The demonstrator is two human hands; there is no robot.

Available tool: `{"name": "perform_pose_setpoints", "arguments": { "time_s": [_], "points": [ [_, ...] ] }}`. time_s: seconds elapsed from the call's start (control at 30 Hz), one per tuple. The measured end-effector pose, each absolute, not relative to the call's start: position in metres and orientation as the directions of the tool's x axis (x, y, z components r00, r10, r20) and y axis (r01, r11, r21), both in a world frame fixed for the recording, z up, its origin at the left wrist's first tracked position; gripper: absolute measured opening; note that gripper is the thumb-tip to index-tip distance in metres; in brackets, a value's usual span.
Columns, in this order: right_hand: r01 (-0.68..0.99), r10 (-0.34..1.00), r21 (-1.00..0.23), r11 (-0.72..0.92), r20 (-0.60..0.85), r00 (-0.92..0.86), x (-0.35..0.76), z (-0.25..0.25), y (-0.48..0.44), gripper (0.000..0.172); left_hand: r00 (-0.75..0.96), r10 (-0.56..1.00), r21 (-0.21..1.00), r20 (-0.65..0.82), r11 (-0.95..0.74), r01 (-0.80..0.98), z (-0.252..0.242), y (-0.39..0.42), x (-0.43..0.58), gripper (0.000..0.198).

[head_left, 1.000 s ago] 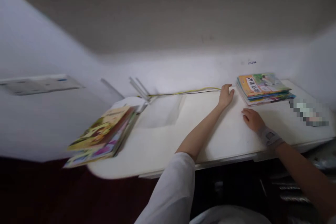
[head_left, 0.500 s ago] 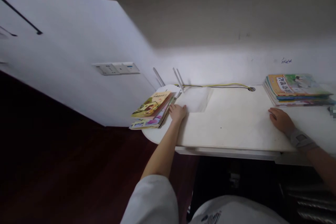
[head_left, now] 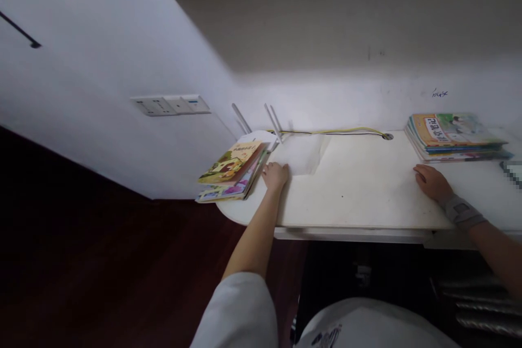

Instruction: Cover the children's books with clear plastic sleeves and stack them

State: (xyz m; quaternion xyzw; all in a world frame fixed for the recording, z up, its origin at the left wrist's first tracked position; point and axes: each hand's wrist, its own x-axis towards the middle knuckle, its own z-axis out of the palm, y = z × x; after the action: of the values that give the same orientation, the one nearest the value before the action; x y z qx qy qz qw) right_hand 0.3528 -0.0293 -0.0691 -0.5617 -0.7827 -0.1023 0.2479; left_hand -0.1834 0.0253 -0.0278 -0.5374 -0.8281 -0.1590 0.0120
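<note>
My left hand [head_left: 276, 175] rests on the white desk [head_left: 354, 196], fingers apart and holding nothing. Its fingertips are beside a stack of picture books [head_left: 232, 166] at the desk's left end; whether they touch the books I cannot tell. A pale, translucent sheet [head_left: 300, 156] lies just beyond this hand. Farther right, my right hand [head_left: 433, 181] lies on the desk with its fingers stretched out, in front of a second stack of books [head_left: 457, 138]. A grey band with a square face is on the right wrist.
Behind the left books stands a white router [head_left: 258, 137] with upright antennas. A yellow and black cable [head_left: 346, 131] runs along the wall to a round desk hole [head_left: 388, 136]. Wall sockets [head_left: 170, 105] are at left. An overhang [head_left: 326, 5] spans the top.
The view has shifted slightly, so the desk and right-hand books appear a little farther left. Both hands stay at about the same places on the desk.
</note>
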Motion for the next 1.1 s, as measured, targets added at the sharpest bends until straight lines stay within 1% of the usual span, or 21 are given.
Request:
{"name": "perform_pose_setpoints", "arguments": {
  "time_s": [0.2,0.33,0.47,0.57,0.7,0.8,0.87,0.9,1.0,1.1],
  "points": [
    [0.927,0.826,-0.119,0.356,0.505,-0.252,0.352,-0.069,-0.03,0.04,-0.453,0.855,0.281,0.253,0.383,0.88,-0.021,0.022,-0.183,0.046],
    [0.927,0.822,-0.126,0.352,0.515,-0.242,0.353,-0.072,-0.029,0.038,-0.476,0.828,0.28,0.295,0.401,0.872,-0.017,0.018,-0.181,0.033],
    [0.929,0.819,-0.11,0.352,0.516,-0.249,0.354,-0.073,-0.028,0.037,-0.472,0.824,0.268,0.312,0.401,0.876,-0.013,0.013,-0.179,0.037],
    [0.928,0.82,-0.112,0.356,0.513,-0.253,0.354,-0.073,-0.028,0.037,-0.443,0.828,0.256,0.342,0.372,0.892,-0.011,0.01,-0.174,0.038],
    [0.931,0.825,-0.112,0.347,0.508,-0.246,0.354,-0.072,-0.028,0.037,-0.376,0.813,0.236,0.445,0.298,0.925,-0.002,0.003,-0.165,0.04],
    [0.93,0.823,-0.104,0.353,0.507,-0.256,0.353,-0.07,-0.029,0.037,-0.327,0.838,0.258,0.437,0.231,0.938,0.016,-0.004,-0.15,0.043],
    [0.928,0.821,-0.101,0.358,0.508,-0.262,0.352,-0.069,-0.03,0.036,-0.274,0.873,0.246,0.403,0.185,0.951,0.033,-0.01,-0.13,0.044],
    [0.928,0.821,-0.102,0.358,0.509,-0.261,0.351,-0.069,-0.031,0.036,-0.227,0.889,0.219,0.398,0.148,0.964,0.042,-0.015,-0.115,0.043],
    [0.93,0.825,-0.113,0.349,0.509,-0.247,0.35,-0.067,-0.031,0.036,-0.012,0.928,0.102,0.372,-0.028,0.994,0.061,-0.035,-0.057,0.037],
    [0.931,0.834,-0.128,0.342,0.498,-0.238,0.35,-0.066,-0.031,0.035,0.249,0.944,0.016,0.214,-0.259,0.966,0.062,-0.061,0.011,0.032]
  ]
}}
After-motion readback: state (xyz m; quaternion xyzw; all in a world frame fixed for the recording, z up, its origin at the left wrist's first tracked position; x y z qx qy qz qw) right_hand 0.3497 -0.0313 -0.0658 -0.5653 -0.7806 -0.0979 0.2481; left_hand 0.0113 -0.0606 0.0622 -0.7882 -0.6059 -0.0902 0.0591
